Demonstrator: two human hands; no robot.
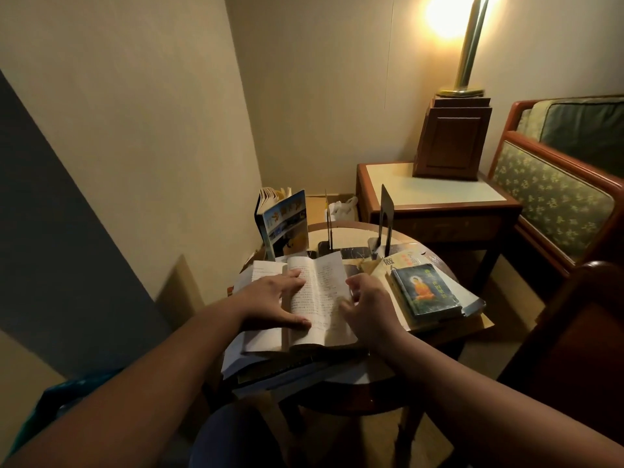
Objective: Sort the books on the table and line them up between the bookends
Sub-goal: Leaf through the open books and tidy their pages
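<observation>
On the table (351, 227) centre, we're pressing the open book (324, 298) flat with our left hand (270, 298), fingers (293, 274) straight. Our right hand (371, 309) is curling at the right page edge; we can't tell whether it's pinching a page. Thin bookend (330, 228) and dark bookend (387, 214) are standing just behind the book.

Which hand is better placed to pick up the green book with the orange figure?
Right. The right hand is just beside the green book. The left hand presses flat on the left page of the open book, farther away, and would have to cross the right arm.
</observation>
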